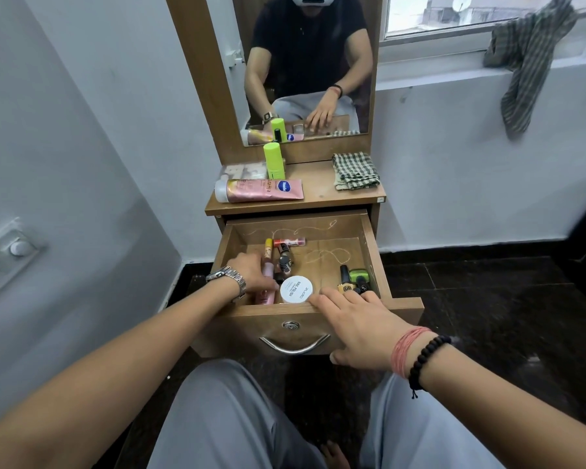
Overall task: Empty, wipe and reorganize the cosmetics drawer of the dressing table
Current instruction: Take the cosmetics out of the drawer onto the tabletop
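An open wooden drawer (366, 238) sits just below the dressing table top (318, 192). The left hand (251, 274) reaches inside it, fingers apparently curled around a pink tube (267, 275). The right hand (362, 324) rests flat on the drawer's front edge, fingers relaxed. Inside lie a white nail polish remover jar (296, 289), lip balm sticks (288, 242) and nail polish bottles (352, 280); its right rear floor is bare.
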